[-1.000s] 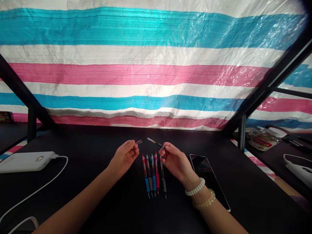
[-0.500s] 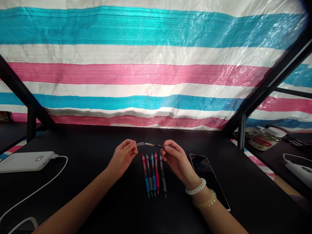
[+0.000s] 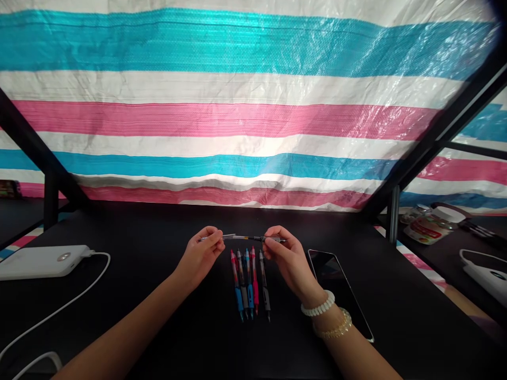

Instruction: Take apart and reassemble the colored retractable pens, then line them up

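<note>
Between my two hands a thin pen refill [image 3: 246, 237] runs roughly level above the black table. My left hand [image 3: 206, 247] is closed in a pinch on a clear pen barrel [image 3: 228, 236], whose open end surrounds the refill's left part. My right hand [image 3: 282, 247] pinches a grey pen grip [image 3: 277, 239] at the refill's dark right end. Below the hands, several pens lie side by side on the table, among them a blue pen [image 3: 238, 295], a pink pen [image 3: 254, 287] and, a little apart at the right, a grey pen [image 3: 265, 290].
A phone [image 3: 343, 295] lies beside my right wrist. At the left, a white power bank [image 3: 43, 263] has a white cable [image 3: 75, 293] plugged in. Black frame bars [image 3: 423, 148] flank the striped sheet [image 3: 237, 121] behind the table [image 3: 158, 219]. A jar [image 3: 430, 229] stands far right.
The barrel and refill have become more level. More of the grey grip shows between the fingers of my right hand. The pens on the table have not moved.
</note>
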Demonstrator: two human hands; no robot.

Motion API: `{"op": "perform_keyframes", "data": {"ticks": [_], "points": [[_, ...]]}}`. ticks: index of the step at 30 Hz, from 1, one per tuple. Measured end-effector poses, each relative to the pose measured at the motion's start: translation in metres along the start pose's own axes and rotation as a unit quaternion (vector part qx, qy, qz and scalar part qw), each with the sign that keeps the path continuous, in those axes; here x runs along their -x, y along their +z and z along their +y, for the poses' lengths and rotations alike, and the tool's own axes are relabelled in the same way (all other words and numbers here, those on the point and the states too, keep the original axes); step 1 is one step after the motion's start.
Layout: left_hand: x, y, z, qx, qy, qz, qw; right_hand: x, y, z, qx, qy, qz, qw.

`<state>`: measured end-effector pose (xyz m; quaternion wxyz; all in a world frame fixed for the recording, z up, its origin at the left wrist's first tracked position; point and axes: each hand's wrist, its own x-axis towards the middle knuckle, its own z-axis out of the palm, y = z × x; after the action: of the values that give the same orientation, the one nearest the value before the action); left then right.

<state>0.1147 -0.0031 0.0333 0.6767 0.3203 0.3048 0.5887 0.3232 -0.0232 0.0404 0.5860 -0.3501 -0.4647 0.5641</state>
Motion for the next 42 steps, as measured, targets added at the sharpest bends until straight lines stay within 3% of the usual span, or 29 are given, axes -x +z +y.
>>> {"op": "perform_keyframes", "data": {"ticks": [7,17,25,29,34,42], "points": [[0.003,0.001,-0.002,-0.039,0.013,-0.021,0.999,0.003,0.005,-0.002,0.134,-0.044,-0.017,0.990],[0.006,0.003,-0.002,-0.068,0.021,-0.025,0.997,0.007,0.011,0.002,0.106,-0.098,-0.064,0.987],[0.003,0.000,-0.002,-0.035,0.010,-0.028,0.999,0.003,0.006,0.005,0.240,-0.139,-0.024,0.960],[0.002,0.000,-0.002,-0.030,0.016,-0.017,0.999,0.003,0.004,0.007,0.259,-0.143,-0.013,0.955],[0.001,0.000,-0.001,-0.014,0.008,0.009,1.000,0.005,0.002,0.005,0.317,-0.149,-0.047,0.935],[0.000,-0.002,-0.003,-0.015,0.027,0.005,0.999,0.004,0.004,0.006,0.332,-0.146,-0.008,0.932]]}}
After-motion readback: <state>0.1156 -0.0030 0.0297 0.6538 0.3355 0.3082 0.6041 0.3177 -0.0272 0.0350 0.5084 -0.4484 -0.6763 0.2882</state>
